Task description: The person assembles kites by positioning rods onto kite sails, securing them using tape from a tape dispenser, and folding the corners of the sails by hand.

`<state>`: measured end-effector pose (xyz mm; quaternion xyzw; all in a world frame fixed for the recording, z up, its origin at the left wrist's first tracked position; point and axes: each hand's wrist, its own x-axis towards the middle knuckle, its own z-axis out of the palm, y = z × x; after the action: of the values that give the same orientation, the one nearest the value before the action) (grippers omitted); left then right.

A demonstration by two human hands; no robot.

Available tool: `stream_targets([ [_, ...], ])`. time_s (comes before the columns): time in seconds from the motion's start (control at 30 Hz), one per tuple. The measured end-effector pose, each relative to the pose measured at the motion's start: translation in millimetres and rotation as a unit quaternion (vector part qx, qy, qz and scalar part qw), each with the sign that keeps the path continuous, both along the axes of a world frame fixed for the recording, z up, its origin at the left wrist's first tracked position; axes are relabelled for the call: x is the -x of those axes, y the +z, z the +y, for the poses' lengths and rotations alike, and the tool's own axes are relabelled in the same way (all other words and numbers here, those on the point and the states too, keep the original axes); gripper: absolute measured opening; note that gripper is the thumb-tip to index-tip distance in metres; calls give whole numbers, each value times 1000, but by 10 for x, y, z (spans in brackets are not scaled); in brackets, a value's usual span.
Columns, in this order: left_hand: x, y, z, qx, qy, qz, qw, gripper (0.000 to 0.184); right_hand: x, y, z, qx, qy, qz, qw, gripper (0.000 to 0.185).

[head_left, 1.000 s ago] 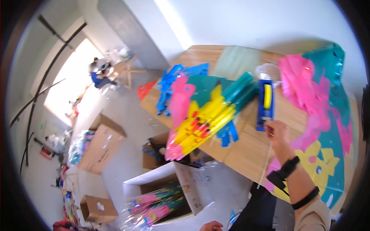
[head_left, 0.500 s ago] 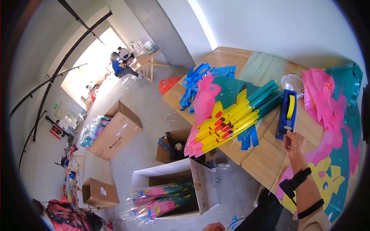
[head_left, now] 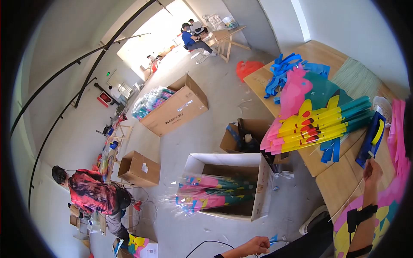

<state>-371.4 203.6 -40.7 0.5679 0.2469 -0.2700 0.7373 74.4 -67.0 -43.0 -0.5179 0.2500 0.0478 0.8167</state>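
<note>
At the right, my right hand [head_left: 372, 169] is closed on a thin pale stick [head_left: 345, 200] that slants down to the left. Its fingertips are at the near end of a blue tape dispenser [head_left: 367, 145] with a yellow roll. Whether they also pinch tape is too small to tell. My left hand [head_left: 257, 246] is low in the view beside my leg, its fingers curled together; anything inside them is hidden. Left of the dispenser lies a fanned stack of pink, yellow and green printed plastic pieces [head_left: 312, 124]. More printed sheet [head_left: 352, 215] lies under my right forearm.
Blue strips [head_left: 282, 71], a bundle of pale sticks [head_left: 357, 75] and a white bowl [head_left: 382, 105] are on the wooden table [head_left: 340, 187]. An open carton [head_left: 266, 189] of wrapped pieces stands on the floor, with several other boxes. A person [head_left: 94, 191] stands at left; others sit far back.
The view has swung left, so the table sits farther right and a standing person shows at left. More of my left hand is visible. My right hand stays by the dispenser with the stick.
</note>
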Motion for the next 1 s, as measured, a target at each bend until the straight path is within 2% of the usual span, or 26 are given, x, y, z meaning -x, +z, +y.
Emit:
stream_targets([
  [0.13, 3, -2, -25, 5, -1, 3, 1000, 16, 42, 77, -10, 34, 37, -9, 999, 9],
  [0.27, 24, -11, -50, -18, 5, 7, 1000, 18, 147, 255, 171, 25, -7, -12, 1000, 11],
  [0.33, 32, 20, -29, -44, -33, 7, 998, 19, 139, 122, 120, 59, 67, -34, 995, 15],
  [0.37, 20, 48, -6, -73, -67, 5, 995, 19, 143, -70, 147, 43, 49, -4, 998, 19],
  [0.4, 20, 96, 15, -94, -101, 30, 990, 18, 130, -395, 87, -11, 46, 43, 998, 14],
  [0.43, 45, 89, 13, -89, -121, 22, 988, 18, 277, -159, 194, -73, 19, 61, 995, 10],
  [0.47, 118, 59, 25, -87, -37, 3, 996, 17, 403, 158, 308, -14, -19, 37, 999, 8],
  [0.5, 191, 73, 63, -84, 50, -7, 995, 16, 456, 331, 298, -13, -34, 38, 999, 8],
  [0.57, 118, 53, 241, -63, 14, -12, 998, 16, 518, 601, 199, 10, -18, -52, 998, 14],
  [0.63, -21, 164, 343, -43, -20, -21, 999, 16, 609, 826, -70, -7, 0, -72, 997, 14],
  [0.73, -314, 413, 379, -62, -78, -53, 994, 11, 690, 874, -687, -109, 18, -128, 986, 12],
  [0.77, -406, 493, 361, -52, -94, -72, 992, 9, 787, 919, -885, -104, 9, -128, 986, 12],
  [0.83, -575, 597, 276, -89, -126, -109, 982, 9, 1079, 1004, -1345, -165, -65, -119, 977, 10],
  [0.9, -760, 733, 158, -137, -180, -128, 966, 10, 1481, 1008, -1794, -164, -100, -134, 972, 9],
  [0.97, -952, 899, -24, -217, -245, -149, 933, 13, 1942, 966, -2249, -226, -113, -150, 956, 9],
  [1.0, -989, 862, -70, -203, -257, -142, 934, 14, 2220, 945, -2455, -222, -130, -157, 953, 8],
])
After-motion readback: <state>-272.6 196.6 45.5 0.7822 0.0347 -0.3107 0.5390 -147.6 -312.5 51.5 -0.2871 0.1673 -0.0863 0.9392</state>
